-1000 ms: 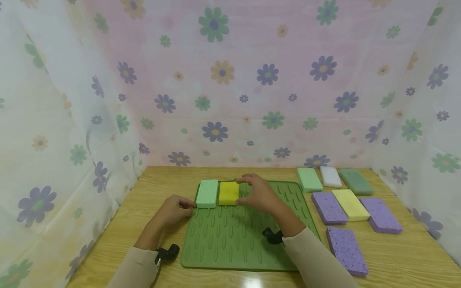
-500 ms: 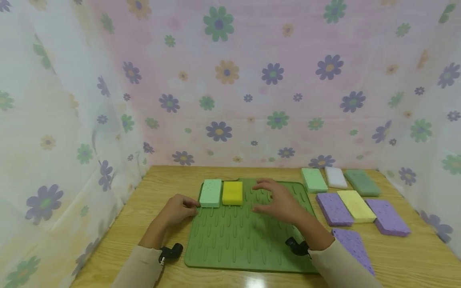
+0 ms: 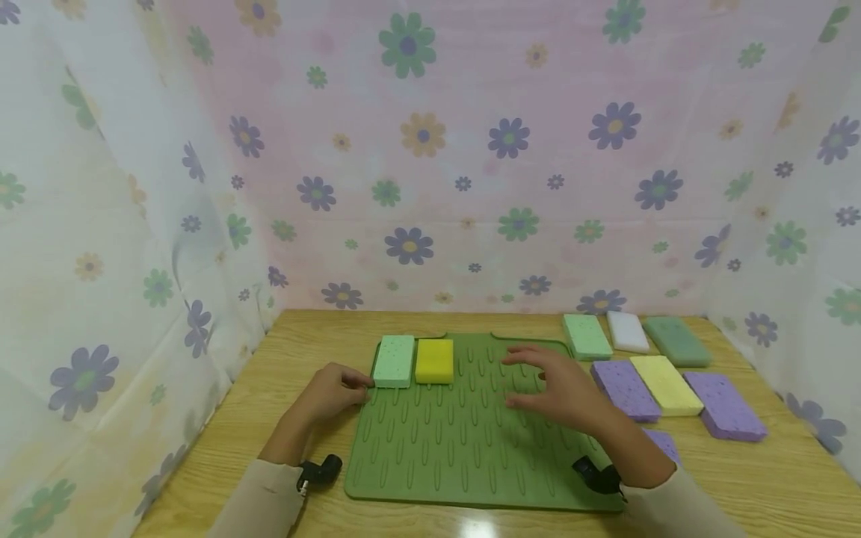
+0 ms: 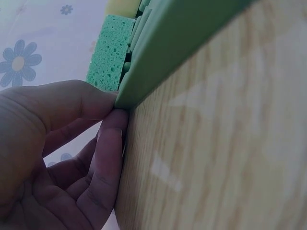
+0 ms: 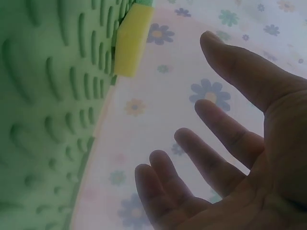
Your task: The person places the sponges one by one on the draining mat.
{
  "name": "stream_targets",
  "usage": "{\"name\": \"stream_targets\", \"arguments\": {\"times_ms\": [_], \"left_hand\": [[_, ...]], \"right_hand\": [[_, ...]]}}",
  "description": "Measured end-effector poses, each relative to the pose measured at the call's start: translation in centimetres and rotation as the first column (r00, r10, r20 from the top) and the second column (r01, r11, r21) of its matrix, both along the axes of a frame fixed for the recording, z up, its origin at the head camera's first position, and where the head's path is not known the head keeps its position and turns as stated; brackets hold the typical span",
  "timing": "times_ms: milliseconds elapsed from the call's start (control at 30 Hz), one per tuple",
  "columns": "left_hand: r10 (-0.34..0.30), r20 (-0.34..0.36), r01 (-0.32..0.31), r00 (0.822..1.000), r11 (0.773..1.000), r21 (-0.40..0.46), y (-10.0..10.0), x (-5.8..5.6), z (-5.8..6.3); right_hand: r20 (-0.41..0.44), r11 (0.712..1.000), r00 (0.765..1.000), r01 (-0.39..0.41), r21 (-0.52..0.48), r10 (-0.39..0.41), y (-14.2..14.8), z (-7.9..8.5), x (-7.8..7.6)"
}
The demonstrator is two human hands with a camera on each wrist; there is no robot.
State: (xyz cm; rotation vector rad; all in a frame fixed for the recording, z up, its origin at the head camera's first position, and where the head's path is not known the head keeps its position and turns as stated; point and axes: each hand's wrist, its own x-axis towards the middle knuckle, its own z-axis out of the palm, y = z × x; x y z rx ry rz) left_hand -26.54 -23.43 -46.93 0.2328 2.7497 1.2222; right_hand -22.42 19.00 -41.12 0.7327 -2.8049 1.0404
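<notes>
A green ridged silicone mat (image 3: 430, 456) lies on the wooden table. My left hand (image 3: 334, 392) is at its left edge; in the left wrist view the thumb (image 4: 98, 103) and index finger pinch that edge. On the mat's back left sit a light green sponge (image 3: 394, 362) and, to its right with a small gap, a yellow sponge (image 3: 434, 362). My right hand (image 3: 561, 388) hovers over the right part of the mat, fingers spread and bent slightly, holding nothing. In the right wrist view, the yellow sponge (image 5: 132, 40) stands well apart from the hand.
Right of the mat lie a light green sponge (image 3: 587, 337), a white sponge (image 3: 628, 332), a dark green sponge (image 3: 676, 341), a pale yellow sponge (image 3: 666, 385) and purple sponges (image 3: 625, 391), one partly hidden behind the right arm. Flowered cloth (image 3: 464, 149) encloses the table's back and sides.
My right hand has let go of the yellow sponge and moved right, away from it. The yellow sponge stays beside the light green one. My left hand keeps its place at the mat's edge.
</notes>
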Motion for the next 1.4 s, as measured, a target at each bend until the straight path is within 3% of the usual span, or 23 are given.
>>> {"name": "stream_targets", "arguments": {"times_ms": [300, 1033, 1267, 1400], "left_hand": [[-0.017, 0.009, 0.016, 1.000, 1.000, 0.007, -0.1, 0.1, -0.2], [-0.035, -0.008, 0.035, 0.999, 0.999, -0.001, -0.2, -0.1, -0.3], [-0.049, -0.009, 0.049, 0.999, 0.999, 0.009, 0.0, 0.0, 0.1], [-0.044, -0.010, 0.044, 0.999, 0.999, 0.009, 0.0, 0.0, 0.2]], "right_hand": [[0.079, 1.000, 0.997, 0.018, 0.010, -0.019, 3.1, -0.6, 0.6], [0.115, 1.000, 0.993, 0.012, 0.012, -0.013, 10.6, -1.6, 1.9], [0.089, 0.998, 0.994, -0.061, -0.007, 0.061, 13.4, -1.7, 1.9], [0.137, 0.991, 0.982, -0.126, -0.040, 0.130, 15.1, -1.5, 1.5]]}}
